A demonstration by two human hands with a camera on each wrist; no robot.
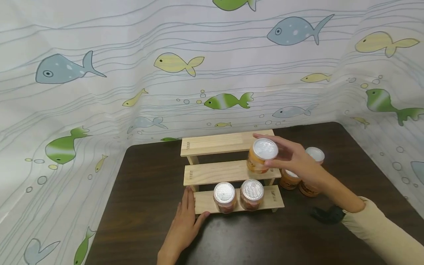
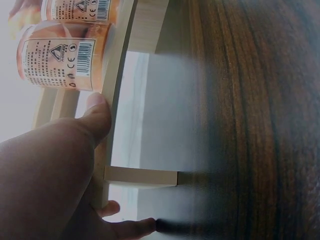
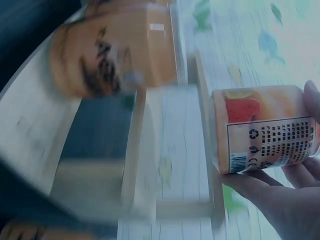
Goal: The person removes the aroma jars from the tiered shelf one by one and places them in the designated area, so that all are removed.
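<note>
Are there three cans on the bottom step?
No, only two cans stand on the bottom step; a third can is in the right hand.

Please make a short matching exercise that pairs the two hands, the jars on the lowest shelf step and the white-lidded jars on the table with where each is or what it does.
Things:
1. right hand
2. left hand
3. two silver-lidded jars
4. white-lidded jars

Places or states:
A. stand on the bottom step of the wooden shelf
B. rests against the shelf's left end
C. stand on the table, right of the shelf
D. holds an orange jar at the middle step

Pairs: 1-D, 2-B, 3-A, 4-C
</note>
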